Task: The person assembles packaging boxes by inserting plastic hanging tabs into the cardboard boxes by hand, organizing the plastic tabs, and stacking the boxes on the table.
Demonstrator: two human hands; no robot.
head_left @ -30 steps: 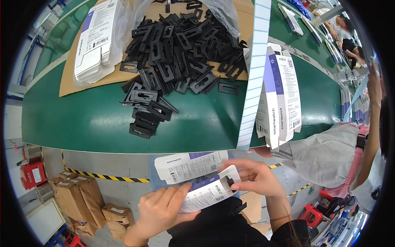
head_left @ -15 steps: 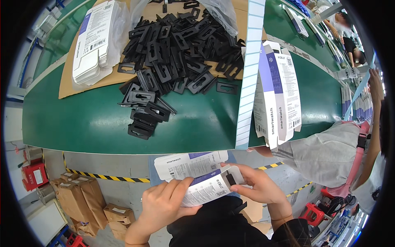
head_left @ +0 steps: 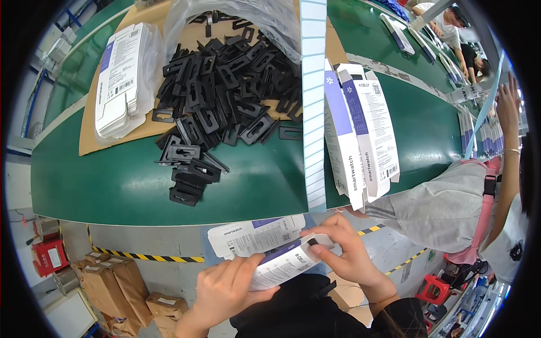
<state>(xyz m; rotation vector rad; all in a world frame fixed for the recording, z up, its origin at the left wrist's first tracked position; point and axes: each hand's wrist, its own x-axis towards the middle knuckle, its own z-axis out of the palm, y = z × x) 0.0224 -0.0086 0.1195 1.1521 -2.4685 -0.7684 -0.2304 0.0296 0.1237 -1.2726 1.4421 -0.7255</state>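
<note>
A white and purple smartwatch carton (head_left: 286, 267) is held slanting above my lap, just off the front edge of the green table. My left hand (head_left: 225, 287) wraps round its lower left part, fingers over the top and thumb beneath. At the upper right end, my right hand (head_left: 348, 252) grips the carton, its thumb pressed by a small black plastic piece (head_left: 313, 241) that shows only in part. Behind it lies another such carton (head_left: 239, 239), flat on my lap. On the table spreads a heap of black plastic hang tabs (head_left: 225, 84).
A stack of flattened cartons (head_left: 119, 84) lies left of the heap on cardboard. Two cartons (head_left: 372, 129) stand right of a pale striped strip (head_left: 314, 112). A person in grey (head_left: 428, 208) is close on the right. Brown paper bags (head_left: 118, 276) stand on the floor at left.
The view has shifted, so the table items sit lower and further left. My right thumb has moved onto the carton's end, covering most of the black piece. My left hand keeps its hold.
</note>
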